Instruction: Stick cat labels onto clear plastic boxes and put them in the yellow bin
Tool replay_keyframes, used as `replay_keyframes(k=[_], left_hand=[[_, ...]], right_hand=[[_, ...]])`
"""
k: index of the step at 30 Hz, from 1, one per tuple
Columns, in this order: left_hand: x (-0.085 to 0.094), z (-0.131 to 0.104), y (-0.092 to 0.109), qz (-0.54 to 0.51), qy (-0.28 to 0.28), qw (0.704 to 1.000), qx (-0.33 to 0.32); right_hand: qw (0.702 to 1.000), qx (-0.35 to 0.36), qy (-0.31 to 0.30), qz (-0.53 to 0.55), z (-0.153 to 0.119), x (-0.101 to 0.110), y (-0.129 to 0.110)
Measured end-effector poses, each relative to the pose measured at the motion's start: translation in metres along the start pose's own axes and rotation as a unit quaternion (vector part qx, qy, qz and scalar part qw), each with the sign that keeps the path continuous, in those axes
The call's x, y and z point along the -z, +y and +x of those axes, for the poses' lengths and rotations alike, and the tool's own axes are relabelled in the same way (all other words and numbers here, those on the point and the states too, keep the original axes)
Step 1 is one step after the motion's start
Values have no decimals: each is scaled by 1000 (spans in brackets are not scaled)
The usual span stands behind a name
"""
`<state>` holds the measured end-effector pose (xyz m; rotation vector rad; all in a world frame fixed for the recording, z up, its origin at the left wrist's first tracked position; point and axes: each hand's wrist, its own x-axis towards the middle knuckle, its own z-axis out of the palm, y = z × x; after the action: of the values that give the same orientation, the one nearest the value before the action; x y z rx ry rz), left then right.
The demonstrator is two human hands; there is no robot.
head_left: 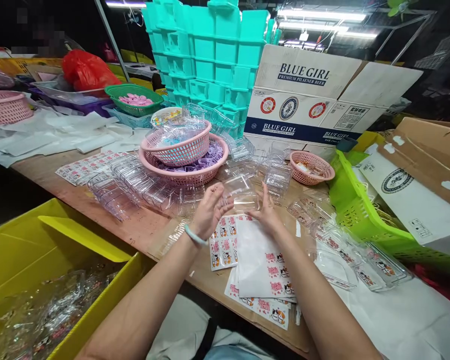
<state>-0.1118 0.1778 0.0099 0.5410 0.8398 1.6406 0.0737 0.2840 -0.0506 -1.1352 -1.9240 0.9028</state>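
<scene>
Our two bare forearms come nearest, reaching up over a brown tabletop toward the middle of the work. Behind it rises the tall stack of teal bins, and to its right we have a white carton printed BLUE GIRL. Low on our left sits a yellow box with glossy clear pieces inside; on our right, a lime-green basket. Beyond our hands, one pink basket stands tilted in a larger pink basket of purple pieces, with many empty clear cases spread around. Under our wrists lie cat-printed sticker sheets, partly overlapped by a white sheet. Our left hand, wearing a pale bracelet, and our right hand have their fingers partly open, bent around opposite edges of one clear plastic case, which we hold between them just above the sheets.
</scene>
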Motion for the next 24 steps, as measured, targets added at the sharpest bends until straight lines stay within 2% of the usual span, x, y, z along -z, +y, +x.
replay_keyframes(k=[2,4,5,8,9,10,12,13,15,17,18,19,21,22,24], left_hand=[[1,-24,-8,0,2,998,57],[2,-45,-21,-43,-2,992,120],[2,-53,-28,-76,-10,986,147],[-7,-69,-49,-148,-57,967,200],[-12,-72,-54,-138,-68,966,209],[-17,-75,-59,-110,-65,969,209],[-26,-79,-64,-32,-36,981,187],[-30,-80,-64,0,-24,985,172],[-33,-82,-63,28,-35,986,163],[-31,-82,-62,29,-79,979,187],[-29,-82,-62,35,-88,976,194],[-25,-81,-62,48,-86,976,192],[-16,-81,-65,82,-56,980,171],[-12,-82,-66,100,-35,982,157],[-5,-83,-69,127,-5,982,138]], right_hand=[[998,-15,60,16,-10,11,-13],[989,-16,110,97,-27,20,-29],[983,-9,103,154,-39,23,-38],[964,-2,20,266,-74,21,-59],[967,-6,28,254,-84,18,-63],[976,-4,62,210,-92,16,-65],[987,37,148,56,-101,14,-64],[983,77,165,-31,-104,15,-61],[962,171,134,-167,-107,19,-56],[942,247,74,-214,-113,21,-53],[941,262,44,-209,-117,22,-53],[947,260,15,-190,-123,22,-53],[971,203,-23,-124,-135,23,-57],[984,161,-15,-76,-141,24,-59],[995,70,64,36,-149,27,-63]])
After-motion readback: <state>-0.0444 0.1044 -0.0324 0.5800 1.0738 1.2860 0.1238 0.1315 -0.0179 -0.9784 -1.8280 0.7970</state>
